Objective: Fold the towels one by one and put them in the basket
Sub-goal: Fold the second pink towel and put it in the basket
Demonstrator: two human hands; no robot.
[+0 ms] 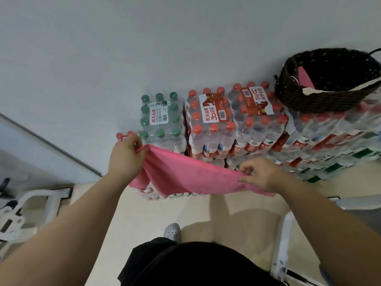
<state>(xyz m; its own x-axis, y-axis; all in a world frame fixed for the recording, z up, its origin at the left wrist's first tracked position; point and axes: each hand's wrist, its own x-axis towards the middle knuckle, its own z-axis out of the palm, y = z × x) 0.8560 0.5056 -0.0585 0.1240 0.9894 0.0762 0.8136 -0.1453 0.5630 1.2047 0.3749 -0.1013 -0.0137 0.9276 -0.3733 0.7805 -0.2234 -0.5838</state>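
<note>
Both hands pinching towel [185, 174] corners

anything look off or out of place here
The dark woven basket sits perched on shrink-wrapped bottle packs, an uneven base, and a pale ragged strip lies across its near rim. The pink towel stretched between the left hand and right hand looks fine.

Left hand [125, 159], right hand [260, 174]: pinch grips
</note>
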